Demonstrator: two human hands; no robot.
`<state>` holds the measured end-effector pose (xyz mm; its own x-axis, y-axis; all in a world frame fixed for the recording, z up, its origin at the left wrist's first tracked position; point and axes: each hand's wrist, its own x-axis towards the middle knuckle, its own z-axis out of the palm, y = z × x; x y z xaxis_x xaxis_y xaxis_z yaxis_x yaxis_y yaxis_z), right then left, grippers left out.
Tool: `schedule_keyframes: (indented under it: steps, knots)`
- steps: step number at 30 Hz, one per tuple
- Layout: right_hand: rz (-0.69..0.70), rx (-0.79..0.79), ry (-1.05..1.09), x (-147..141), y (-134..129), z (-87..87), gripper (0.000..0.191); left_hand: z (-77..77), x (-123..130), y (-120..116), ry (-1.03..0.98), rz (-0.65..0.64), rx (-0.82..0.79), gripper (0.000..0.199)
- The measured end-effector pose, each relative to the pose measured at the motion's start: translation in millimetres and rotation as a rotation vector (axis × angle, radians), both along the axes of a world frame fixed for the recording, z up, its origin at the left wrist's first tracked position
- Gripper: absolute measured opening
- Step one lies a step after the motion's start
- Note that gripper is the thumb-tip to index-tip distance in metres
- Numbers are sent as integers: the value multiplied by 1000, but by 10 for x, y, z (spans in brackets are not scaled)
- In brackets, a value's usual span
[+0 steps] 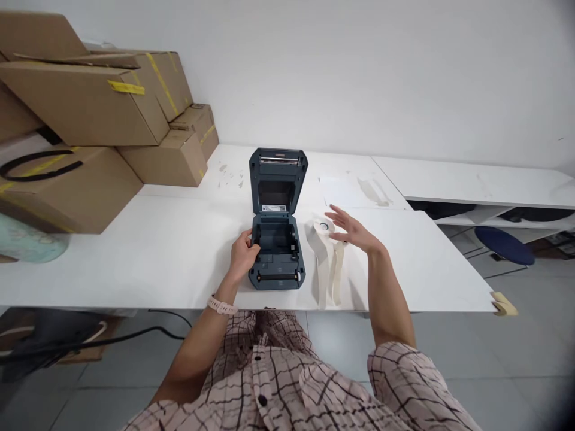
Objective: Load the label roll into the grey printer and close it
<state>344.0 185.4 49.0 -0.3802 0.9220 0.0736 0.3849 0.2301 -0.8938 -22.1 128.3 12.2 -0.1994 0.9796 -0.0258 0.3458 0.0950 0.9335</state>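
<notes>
On the white table (171,257): open printer (275,218), cardboard boxes (164,158), paper roll (322,227), perhaps a sheet (338,193).

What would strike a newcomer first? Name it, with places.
First, the dark device near the front edge of the white table, lid raised, the left hand on its left side. Right of it, the open right hand is beside a white roll with trailing strips. Cartons pile up far left.
</notes>
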Motion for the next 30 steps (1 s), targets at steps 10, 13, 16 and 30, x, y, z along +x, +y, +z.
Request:
schedule_keyframes:
  steps: [10,13,16,30]
  knots:
    - [-223,-177,160,140,-544,-441,66,-3,32,0,-18,33,19,63]
    - [-58,-7,229,-98,-558,5,65,-18,33,4,-20,36,16,62]
    - [211,155,48,-567,-501,528,50,-19,36,9,-38,38,11,62]
    - [335,422,-813,-1835,-403,287,40,-150,32,22,-105,85,48,56]
